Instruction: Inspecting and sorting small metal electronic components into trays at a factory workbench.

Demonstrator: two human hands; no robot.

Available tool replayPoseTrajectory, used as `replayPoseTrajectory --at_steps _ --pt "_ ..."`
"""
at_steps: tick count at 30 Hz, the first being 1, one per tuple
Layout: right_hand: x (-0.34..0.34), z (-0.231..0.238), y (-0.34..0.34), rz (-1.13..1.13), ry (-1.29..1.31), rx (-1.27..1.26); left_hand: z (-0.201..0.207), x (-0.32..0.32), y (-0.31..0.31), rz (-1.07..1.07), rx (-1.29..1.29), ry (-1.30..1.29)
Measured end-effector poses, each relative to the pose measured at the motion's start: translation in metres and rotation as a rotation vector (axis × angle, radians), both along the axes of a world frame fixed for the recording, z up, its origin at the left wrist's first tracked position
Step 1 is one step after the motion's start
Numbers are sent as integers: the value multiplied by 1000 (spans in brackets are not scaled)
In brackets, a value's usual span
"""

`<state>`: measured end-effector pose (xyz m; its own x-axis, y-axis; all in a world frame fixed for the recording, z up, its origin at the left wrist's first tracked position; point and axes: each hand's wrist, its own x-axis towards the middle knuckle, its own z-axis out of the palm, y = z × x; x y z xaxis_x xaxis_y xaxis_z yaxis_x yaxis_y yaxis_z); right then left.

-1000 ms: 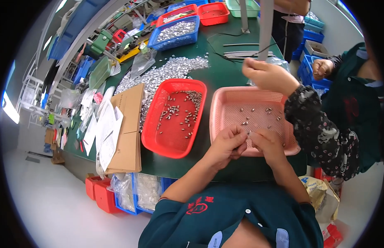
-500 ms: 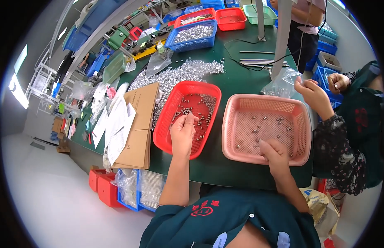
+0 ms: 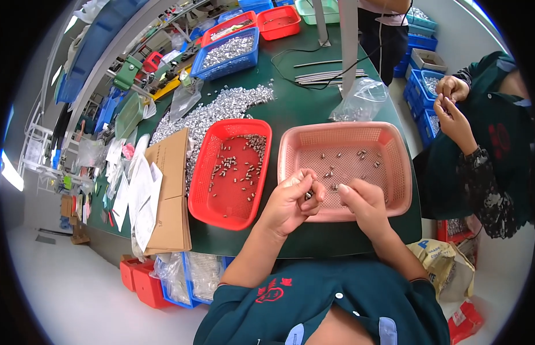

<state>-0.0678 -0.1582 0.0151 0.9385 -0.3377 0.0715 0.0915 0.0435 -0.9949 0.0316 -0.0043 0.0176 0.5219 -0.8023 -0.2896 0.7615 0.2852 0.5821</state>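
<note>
My left hand (image 3: 293, 202) is closed, with a small metal cylinder (image 3: 308, 195) showing between the fingers. It hovers over the near left edge of a pink perforated basket (image 3: 345, 130). Just to its right, above the same basket, my right hand (image 3: 368, 208) is pinched, thumb against forefinger; whatever it grips is too small to make out. A few small metal cylinders (image 3: 362, 153) lie scattered on the pink basket's floor. Left of it stands a red basket (image 3: 201, 198) with many more such cylinders (image 3: 227, 164), bunched mostly toward its far and right sides.
A heap of shiny metal parts (image 3: 221, 109) spreads behind the red basket. Cardboard (image 3: 169, 195) and papers (image 3: 144, 201) lie at left. Behind the pink basket are a clear plastic bag (image 3: 362, 99) and a metal post (image 3: 349, 46). A co-worker's hands (image 3: 453, 103) are at right.
My left hand has moved right, from over the red basket to the pink one beside my right hand. The view has shifted. The co-worker's hands have come together, away from the plastic bag.
</note>
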Motion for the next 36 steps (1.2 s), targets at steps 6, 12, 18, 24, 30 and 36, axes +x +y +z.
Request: replayPoseTrajectory --at_steps 6,12,18,24,30,36 --pt "2 -4 -6 -43 -16 -53 -12 -7 -11 8 8 -51" --pt "6 -7 -7 -56 -48 -97 -11 -12 -13 13 30 -80" --pt "6 -3 -9 19 -6 -138 -9 -13 -15 4 33 -126" --pt "11 3 -24 117 -96 -430 -3 -10 -14 -55 150 -258" --pt "12 -5 -18 235 52 79 -1 -7 -18 -86 86 -256" --pt "11 -3 -15 154 -15 -172 -1 -5 -15 -93 137 -336"
